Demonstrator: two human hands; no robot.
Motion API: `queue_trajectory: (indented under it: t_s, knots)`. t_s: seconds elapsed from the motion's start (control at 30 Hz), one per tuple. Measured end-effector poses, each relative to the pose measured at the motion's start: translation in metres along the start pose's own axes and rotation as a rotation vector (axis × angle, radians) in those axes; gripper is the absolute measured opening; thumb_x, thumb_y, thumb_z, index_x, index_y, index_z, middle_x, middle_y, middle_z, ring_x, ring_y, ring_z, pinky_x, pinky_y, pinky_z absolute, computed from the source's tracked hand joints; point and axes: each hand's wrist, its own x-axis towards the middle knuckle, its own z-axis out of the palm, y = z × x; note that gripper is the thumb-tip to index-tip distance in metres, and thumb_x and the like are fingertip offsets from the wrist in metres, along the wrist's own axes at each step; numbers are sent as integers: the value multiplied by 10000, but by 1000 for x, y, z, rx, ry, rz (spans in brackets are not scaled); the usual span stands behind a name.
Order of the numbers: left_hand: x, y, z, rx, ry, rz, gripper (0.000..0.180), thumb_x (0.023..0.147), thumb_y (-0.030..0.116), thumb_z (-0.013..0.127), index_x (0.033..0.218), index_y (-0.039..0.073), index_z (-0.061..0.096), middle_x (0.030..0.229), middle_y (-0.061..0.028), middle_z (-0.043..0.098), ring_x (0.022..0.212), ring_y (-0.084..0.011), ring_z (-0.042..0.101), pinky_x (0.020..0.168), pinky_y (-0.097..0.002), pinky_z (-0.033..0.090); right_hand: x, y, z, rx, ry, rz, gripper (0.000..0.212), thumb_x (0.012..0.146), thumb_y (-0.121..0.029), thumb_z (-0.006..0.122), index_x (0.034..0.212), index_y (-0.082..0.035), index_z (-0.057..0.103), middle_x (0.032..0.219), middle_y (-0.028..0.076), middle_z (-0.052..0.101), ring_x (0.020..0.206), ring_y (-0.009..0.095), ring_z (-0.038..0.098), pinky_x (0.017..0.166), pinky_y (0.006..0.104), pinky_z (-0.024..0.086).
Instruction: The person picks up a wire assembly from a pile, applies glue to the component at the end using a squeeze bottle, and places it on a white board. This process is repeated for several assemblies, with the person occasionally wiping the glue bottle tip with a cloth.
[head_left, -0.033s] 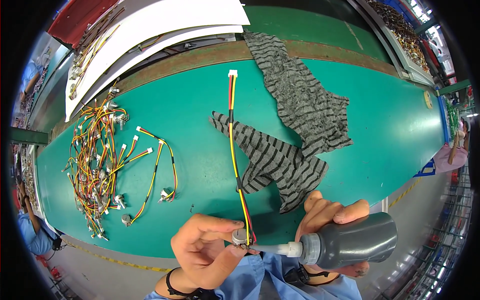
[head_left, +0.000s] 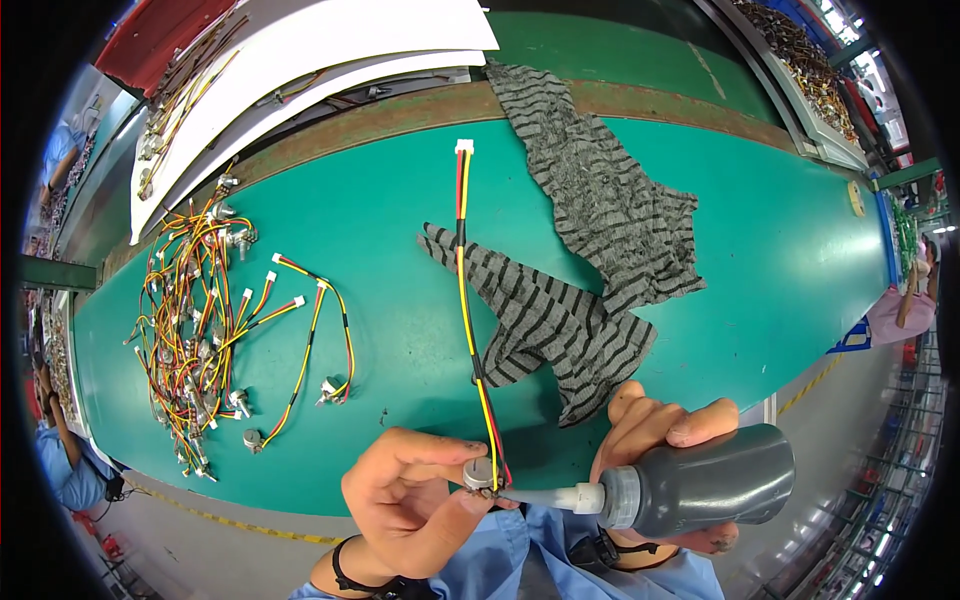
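My left hand pinches a round metal potentiometer between thumb and fingers at the table's near edge. From it a red, black and yellow wire lead stretches away over the table to a white plug. My right hand is wrapped round a dark grey squeeze bottle, tipped on its side. The bottle's thin nozzle points left, its tip at the potentiometer's wire end. Whether it touches, or whether anything flows out, I cannot make out.
On the left of the green table lies a tangled heap of wired potentiometers, with a few loose beside it. Striped grey cloths lie in the middle. White sheets stand at the far left. People sit at the sides.
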Motion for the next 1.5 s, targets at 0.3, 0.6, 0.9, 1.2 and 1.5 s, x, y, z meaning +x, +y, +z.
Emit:
queue_trajectory:
  t_s: [0.3,0.6,0.9,1.2,1.5]
  knots:
    - [-1,2,-1,5,-1,-19,275,822,-127,548,1084,-129,467,924,-231,656,783,-238,684,695,-361,594,-1,1,-1,25,-3,-6,656,792,-527,630,1112,3,415,788,161,614,615,189,557,616,341,280]
    - [1,8,16,156,190,-120,270,789,73,607,976,-51,457,766,-233,623,596,-261,639,521,-326,527,0,-1,9,-136,119,33,735,775,-781,480,1002,-85,408,596,67,539,507,153,464,636,334,295]
    - [0,5,15,151,206,-97,295,801,116,628,974,-44,451,756,-226,623,575,-253,635,457,-306,519,1,-1,9,-160,114,30,733,785,-783,463,1003,-86,406,594,65,541,485,147,456,593,319,284]
    - [0,6,15,142,213,-101,302,816,132,627,986,-44,450,756,-224,627,572,-252,637,444,-315,522,2,0,10,-172,125,18,743,782,-794,453,1002,-86,403,593,65,542,477,143,453,583,315,281]
    - [-1,6,12,126,189,-100,297,834,122,621,984,-61,441,744,-232,622,546,-244,625,448,-317,523,2,0,10,-162,130,23,748,778,-799,453,1004,-87,404,603,62,546,483,143,456,586,313,284]
